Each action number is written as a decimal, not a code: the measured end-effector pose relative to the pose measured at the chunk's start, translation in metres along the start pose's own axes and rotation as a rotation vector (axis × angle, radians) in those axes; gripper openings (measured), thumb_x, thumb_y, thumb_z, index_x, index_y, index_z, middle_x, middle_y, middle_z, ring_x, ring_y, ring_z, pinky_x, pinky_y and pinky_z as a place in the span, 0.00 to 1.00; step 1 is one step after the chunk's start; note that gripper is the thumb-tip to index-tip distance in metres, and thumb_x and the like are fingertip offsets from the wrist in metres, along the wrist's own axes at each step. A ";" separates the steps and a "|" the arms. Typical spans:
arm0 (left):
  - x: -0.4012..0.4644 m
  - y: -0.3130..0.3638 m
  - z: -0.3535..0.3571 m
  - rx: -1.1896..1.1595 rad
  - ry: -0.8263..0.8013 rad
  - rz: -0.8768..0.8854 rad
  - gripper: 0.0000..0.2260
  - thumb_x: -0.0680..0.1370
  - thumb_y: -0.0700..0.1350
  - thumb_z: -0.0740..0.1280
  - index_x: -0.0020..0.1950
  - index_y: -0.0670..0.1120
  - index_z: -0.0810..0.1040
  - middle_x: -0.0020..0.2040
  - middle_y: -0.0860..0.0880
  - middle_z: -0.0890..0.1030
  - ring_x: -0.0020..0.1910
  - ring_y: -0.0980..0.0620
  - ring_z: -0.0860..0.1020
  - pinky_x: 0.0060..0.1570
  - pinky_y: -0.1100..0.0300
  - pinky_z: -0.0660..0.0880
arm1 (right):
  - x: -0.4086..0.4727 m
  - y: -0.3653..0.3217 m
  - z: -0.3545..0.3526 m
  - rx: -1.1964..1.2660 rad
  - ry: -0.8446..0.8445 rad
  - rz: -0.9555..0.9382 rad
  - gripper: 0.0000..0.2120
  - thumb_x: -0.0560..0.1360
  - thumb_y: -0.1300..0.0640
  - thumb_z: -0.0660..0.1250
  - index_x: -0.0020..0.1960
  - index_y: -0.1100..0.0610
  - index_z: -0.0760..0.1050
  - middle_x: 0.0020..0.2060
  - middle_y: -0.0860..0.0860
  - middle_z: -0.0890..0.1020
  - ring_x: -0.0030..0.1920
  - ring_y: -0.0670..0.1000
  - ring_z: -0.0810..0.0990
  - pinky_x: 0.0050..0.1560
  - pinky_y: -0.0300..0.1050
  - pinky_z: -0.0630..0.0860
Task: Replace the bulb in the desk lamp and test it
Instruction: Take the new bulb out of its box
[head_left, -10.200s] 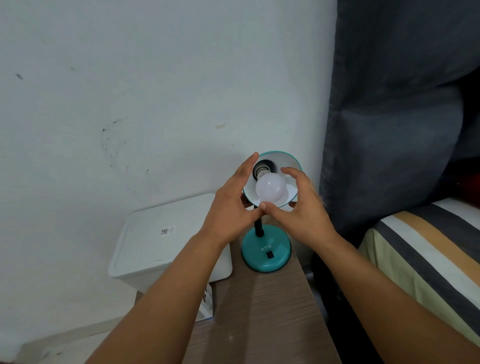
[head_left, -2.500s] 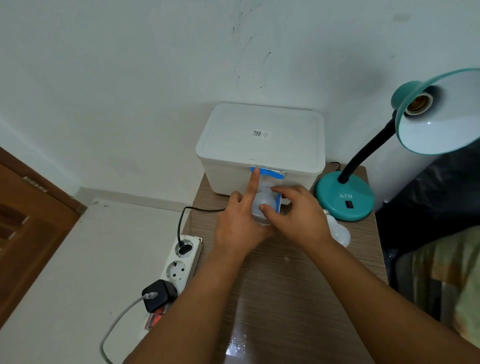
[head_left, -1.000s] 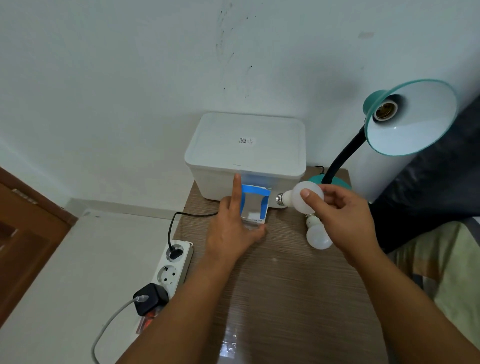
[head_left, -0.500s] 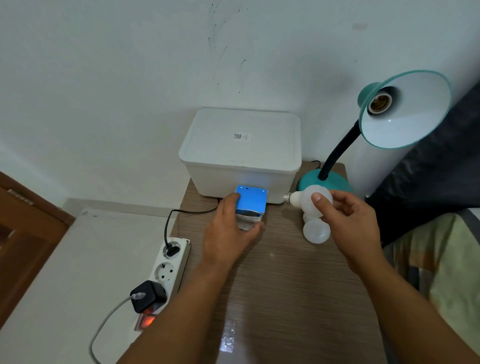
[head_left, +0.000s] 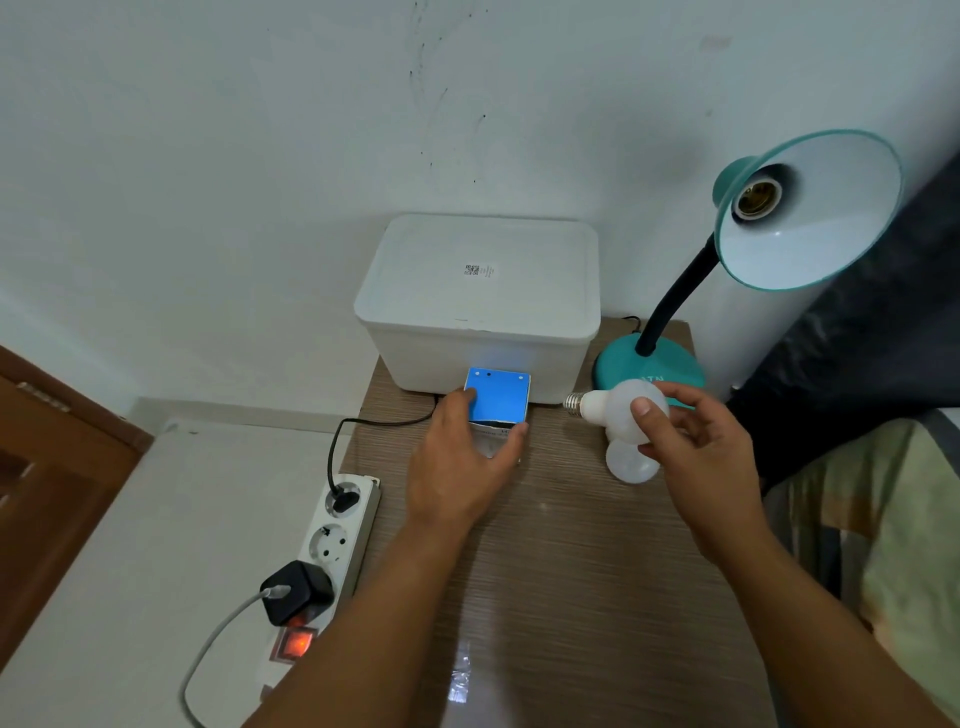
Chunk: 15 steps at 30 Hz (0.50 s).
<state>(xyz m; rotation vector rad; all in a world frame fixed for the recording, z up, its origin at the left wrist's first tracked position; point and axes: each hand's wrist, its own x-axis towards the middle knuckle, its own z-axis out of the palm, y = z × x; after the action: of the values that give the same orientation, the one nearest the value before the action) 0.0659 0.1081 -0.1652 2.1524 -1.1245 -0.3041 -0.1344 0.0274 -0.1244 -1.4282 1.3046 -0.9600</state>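
Blue cardboard showed under our left hand (head_left: 457, 467), which gripped the bulb box (head_left: 497, 402) against the white bin (head_left: 480, 291) on the wooden table (head_left: 571, 571). Our right hand (head_left: 701, 452) pinched the new bulb (head_left: 618, 408) above the old bulb (head_left: 626, 462), near the teal lamp (head_left: 800, 208), its socket (head_left: 753, 199) bare.

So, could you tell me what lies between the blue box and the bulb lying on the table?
Only bare tabletop lies between the blue box and the lying bulb, per the head view.
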 end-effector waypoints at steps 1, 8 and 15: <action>0.001 0.001 0.000 0.003 0.006 -0.005 0.31 0.77 0.63 0.70 0.72 0.47 0.69 0.68 0.49 0.76 0.64 0.49 0.76 0.53 0.54 0.77 | 0.000 0.001 -0.001 -0.003 -0.002 0.000 0.21 0.70 0.43 0.71 0.61 0.49 0.77 0.52 0.47 0.83 0.50 0.48 0.83 0.49 0.55 0.83; -0.001 0.010 0.008 -0.091 0.038 -0.119 0.29 0.75 0.60 0.73 0.71 0.49 0.69 0.67 0.51 0.76 0.63 0.50 0.76 0.52 0.54 0.75 | -0.003 0.005 -0.006 -0.002 0.001 0.010 0.20 0.71 0.45 0.71 0.62 0.49 0.77 0.50 0.41 0.81 0.49 0.45 0.82 0.50 0.54 0.83; -0.002 0.027 0.022 -0.523 0.050 -0.330 0.28 0.76 0.45 0.75 0.72 0.51 0.65 0.66 0.50 0.72 0.64 0.50 0.74 0.58 0.53 0.75 | -0.005 0.010 -0.012 0.133 0.010 0.013 0.19 0.77 0.52 0.67 0.68 0.43 0.73 0.51 0.43 0.80 0.51 0.45 0.83 0.50 0.50 0.83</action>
<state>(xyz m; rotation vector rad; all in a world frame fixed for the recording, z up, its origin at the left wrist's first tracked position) 0.0367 0.0892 -0.1640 1.8470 -0.5707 -0.6149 -0.1488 0.0312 -0.1312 -1.3129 1.2322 -1.0268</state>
